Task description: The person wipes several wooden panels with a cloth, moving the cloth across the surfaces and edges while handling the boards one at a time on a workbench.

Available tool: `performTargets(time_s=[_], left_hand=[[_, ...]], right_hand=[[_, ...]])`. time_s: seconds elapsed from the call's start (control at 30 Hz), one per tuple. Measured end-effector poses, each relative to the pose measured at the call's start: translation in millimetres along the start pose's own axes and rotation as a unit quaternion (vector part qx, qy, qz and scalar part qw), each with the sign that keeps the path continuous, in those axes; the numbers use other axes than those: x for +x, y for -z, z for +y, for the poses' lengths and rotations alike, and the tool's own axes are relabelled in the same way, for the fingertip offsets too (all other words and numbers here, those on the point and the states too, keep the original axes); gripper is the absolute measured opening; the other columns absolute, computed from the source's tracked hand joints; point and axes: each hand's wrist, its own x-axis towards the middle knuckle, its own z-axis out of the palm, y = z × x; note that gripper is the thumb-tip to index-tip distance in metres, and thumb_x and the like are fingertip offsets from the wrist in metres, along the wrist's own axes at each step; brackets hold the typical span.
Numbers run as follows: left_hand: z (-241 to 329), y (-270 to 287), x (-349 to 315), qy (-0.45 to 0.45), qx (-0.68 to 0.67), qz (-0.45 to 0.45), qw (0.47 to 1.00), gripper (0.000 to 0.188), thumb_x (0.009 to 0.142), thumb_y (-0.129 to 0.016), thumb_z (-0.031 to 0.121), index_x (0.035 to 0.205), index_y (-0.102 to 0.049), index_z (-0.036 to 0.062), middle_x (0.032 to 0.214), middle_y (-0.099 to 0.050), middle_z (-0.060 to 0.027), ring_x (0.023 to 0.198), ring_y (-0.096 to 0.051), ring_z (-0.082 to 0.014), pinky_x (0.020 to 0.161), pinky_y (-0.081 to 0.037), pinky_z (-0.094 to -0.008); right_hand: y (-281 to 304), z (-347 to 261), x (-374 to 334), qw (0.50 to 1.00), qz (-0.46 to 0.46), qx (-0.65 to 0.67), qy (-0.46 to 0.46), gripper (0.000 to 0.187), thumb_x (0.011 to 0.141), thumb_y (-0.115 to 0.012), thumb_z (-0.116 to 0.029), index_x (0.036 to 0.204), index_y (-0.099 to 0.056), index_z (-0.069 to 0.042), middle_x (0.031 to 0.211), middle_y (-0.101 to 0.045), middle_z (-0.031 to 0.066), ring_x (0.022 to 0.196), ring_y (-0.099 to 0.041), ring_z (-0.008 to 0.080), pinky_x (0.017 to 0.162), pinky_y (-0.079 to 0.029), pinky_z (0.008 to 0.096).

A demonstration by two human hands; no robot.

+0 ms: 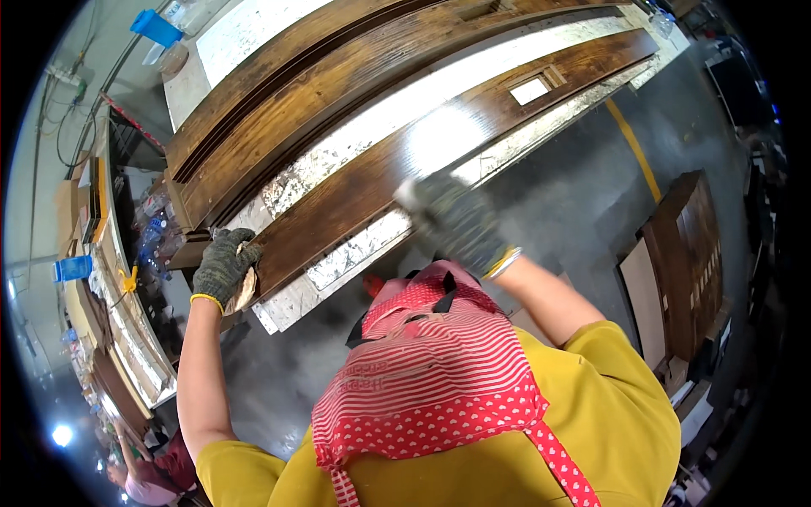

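Note:
A long dark-brown stained wooden board (338, 211) lies slantwise across a paint-spattered white work surface, with a square cutout near its far right end. My left hand (225, 266), in a grey-green knit glove with a yellow cuff, is closed at the board's near left end. From under its fingers hangs a crumpled beige cloth (243, 292). My right hand (460, 221), gloved the same way and smeared by motion, is over the board's near edge around mid-length. A small whitish pad (407, 195) shows at its fingertips; its exact kind is blurred.
Behind the board lie more brown grooved wooden pieces (287, 118). A blue cup-like container (156, 28) stands at the far left corner. Stacked panels and plastic bottles (152, 232) crowd the left side. Brown panels (688, 262) stand on the floor at right. Another person (152, 473) is at lower left.

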Motion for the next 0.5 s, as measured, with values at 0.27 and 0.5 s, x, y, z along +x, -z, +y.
performTargets(time_s=[0.27,0.5], left_hand=[[-32.2,18.7,-29.8,-0.062,0.013,0.085,0.994,0.036,0.085,-0.066,0.029,0.113,-0.066,0.0058,0.114,-0.064,-0.0173,0.107,-0.06,-0.036,0.092,-0.048,-0.0416],[-84.5,12.2,-41.4,-0.105,-0.045,-0.008,0.993,0.039,0.086,-0.065,0.028,0.118,-0.063,0.0057,0.118,-0.064,-0.0178,0.109,-0.06,-0.036,0.094,-0.047,-0.0413]], right_hand=[[6.7,-27.7,14.8,0.984,0.05,0.036,-0.166,0.034,0.084,-0.067,-0.021,0.113,-0.063,-0.006,0.097,-0.062,0.0138,0.089,-0.058,0.0317,0.077,-0.049,0.0409],[-63.4,-93.8,8.0,0.996,0.053,-0.052,-0.051,0.029,0.083,-0.063,-0.018,0.108,-0.064,-0.004,0.095,-0.062,0.0152,0.086,-0.062,0.0291,0.072,-0.054,0.0409]])
